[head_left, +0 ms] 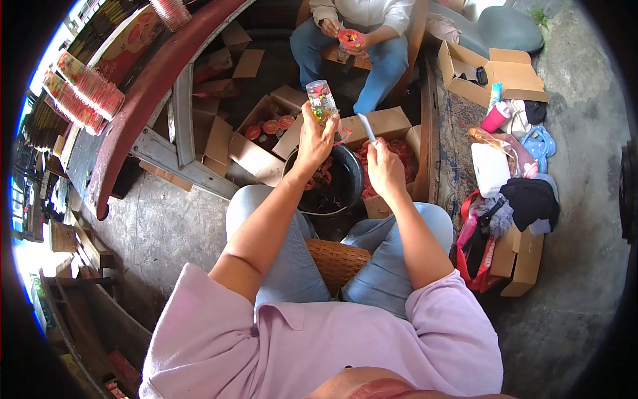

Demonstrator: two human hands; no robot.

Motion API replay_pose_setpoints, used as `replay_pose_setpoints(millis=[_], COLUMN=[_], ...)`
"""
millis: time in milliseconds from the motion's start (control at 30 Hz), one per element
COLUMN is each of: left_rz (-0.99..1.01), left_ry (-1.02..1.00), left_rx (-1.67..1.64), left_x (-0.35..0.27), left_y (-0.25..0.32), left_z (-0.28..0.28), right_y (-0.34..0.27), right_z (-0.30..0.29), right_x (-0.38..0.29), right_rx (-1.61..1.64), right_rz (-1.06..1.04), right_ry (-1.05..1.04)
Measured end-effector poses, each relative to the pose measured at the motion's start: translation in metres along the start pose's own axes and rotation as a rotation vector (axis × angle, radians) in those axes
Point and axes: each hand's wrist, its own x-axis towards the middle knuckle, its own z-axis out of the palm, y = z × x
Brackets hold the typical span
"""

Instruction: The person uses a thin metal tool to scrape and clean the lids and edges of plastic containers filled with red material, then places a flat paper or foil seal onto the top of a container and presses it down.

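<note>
My left hand (316,137) is closed around a clear plastic cup (321,99) with printed colours, held tilted above a black bucket (356,174). Some red material hangs at the cup's lower end. In my right hand (385,167) is a thin, pale blade-like tool (367,127), pointing up and to the left; its exact kind cannot be told. The tool and the cup are apart. Red scraps lie inside the bucket, which stands between my knees. Just right of the bucket, an open cardboard box (384,119) holds many red strips (401,149).
Another person (359,30) sits opposite, holding a red-topped cup (350,40). A box of red-lidded cups (270,127) stands left of the bucket. The red table edge (149,65) curves at left, bearing stacked cups (89,90). Bags and cartons (526,259) lie at right.
</note>
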Motion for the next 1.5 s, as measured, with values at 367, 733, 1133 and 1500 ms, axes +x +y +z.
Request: replay_pose_setpoints(millis=[367,733,1133,1500], left_rz=[0.114,0.093,0.067,0.061], left_ry=[0.076,-0.01,-0.165,-0.034], left_rx=[0.141,0.111,0.09,0.166], left_x=[-0.004,-0.006,-0.019,-0.012], left_y=[-0.002,0.005,0.011,0.001], left_z=[-0.001,-0.001,0.01,0.005], right_y=[-0.021,-0.005,0.021,0.036], right_z=[0.014,0.028,0.028,0.043], right_x=[-0.019,0.003,0.009,0.01], right_rx=[-0.233,0.018,1.026,0.699], right_rz=[-0.132,0.117,0.297,0.14], right_ry=[-0.046,-0.159,-0.226,-0.1])
